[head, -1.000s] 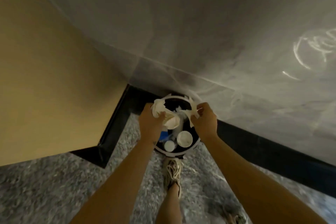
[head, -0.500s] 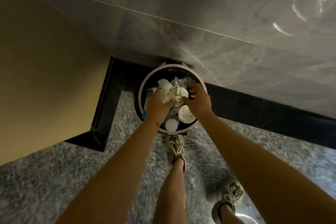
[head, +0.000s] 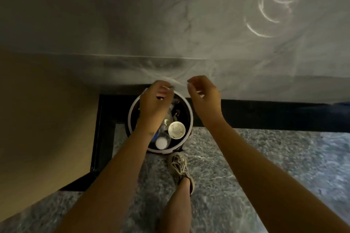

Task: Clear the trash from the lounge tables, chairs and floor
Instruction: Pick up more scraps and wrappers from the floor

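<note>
Left hand (head: 155,100) and right hand (head: 205,96), both empty with fingers loosely curled. The left hangs over the round bin (head: 164,151); the right is just beside its rim, against the grey marbled wall (head: 170,24). The discarded trash lies inside the bin: a used paper cup (head: 176,129), a small white-topped cup (head: 161,142) and crumpled clear plastic. One shoe (head: 180,168) stands on the speckled floor (head: 265,157) near the bin. Judged step: one load is deposited. The next move calls for returning to the lounge tables, chairs and floor for any remaining litter. No brand, label or writing is legible.
</note>
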### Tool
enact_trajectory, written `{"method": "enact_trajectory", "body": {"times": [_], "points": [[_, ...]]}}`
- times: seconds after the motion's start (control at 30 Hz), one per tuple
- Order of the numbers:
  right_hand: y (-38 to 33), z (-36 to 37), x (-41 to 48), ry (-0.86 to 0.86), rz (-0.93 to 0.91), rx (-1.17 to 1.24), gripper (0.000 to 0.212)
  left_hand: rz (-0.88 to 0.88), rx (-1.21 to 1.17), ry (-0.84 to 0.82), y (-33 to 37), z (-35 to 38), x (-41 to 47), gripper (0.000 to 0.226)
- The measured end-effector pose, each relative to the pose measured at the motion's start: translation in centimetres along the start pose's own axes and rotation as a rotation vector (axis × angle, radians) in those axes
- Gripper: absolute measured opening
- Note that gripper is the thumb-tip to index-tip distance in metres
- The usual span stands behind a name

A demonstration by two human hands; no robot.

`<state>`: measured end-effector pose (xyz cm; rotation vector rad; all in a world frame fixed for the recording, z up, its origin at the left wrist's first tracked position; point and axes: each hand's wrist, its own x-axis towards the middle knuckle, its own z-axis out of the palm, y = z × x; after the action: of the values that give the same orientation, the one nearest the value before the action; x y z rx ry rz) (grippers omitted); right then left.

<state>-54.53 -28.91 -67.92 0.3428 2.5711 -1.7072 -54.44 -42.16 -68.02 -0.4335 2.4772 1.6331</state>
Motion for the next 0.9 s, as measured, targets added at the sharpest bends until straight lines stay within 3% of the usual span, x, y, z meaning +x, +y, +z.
{"method": "enact_trajectory", "body": {"times": [0.2,0.37,0.67,0.8,0.9], "points": [[-6.5,-12.2,-3.8,0.205,-0.143,0.015,0.008,0.406,0.054,-0.137,12.3,1.7,-4.4,0.015],[-11.3,-24.9,-13.1,0.420,-0.180,-0.068,0.016,0.702,0.060,-0.295,23.4,5.1,-13.8,0.017],[-17.3,-47.7,-44.3,1.156,-0.055,-0.190,0.014,1.148,-0.041,-0.824,40.3,13.5,-42.8,0.024],[-18.7,-52.8,-58.7,1.405,0.046,-0.284,0.014,1.321,-0.031,-1.045,42.8,16.4,-56.0,0.018],[-18.7,-54.5,-68.1,1.545,0.149,-0.349,0.015,1.417,-0.048,-1.199,43.4,17.7,-65.3,0.029]]}}
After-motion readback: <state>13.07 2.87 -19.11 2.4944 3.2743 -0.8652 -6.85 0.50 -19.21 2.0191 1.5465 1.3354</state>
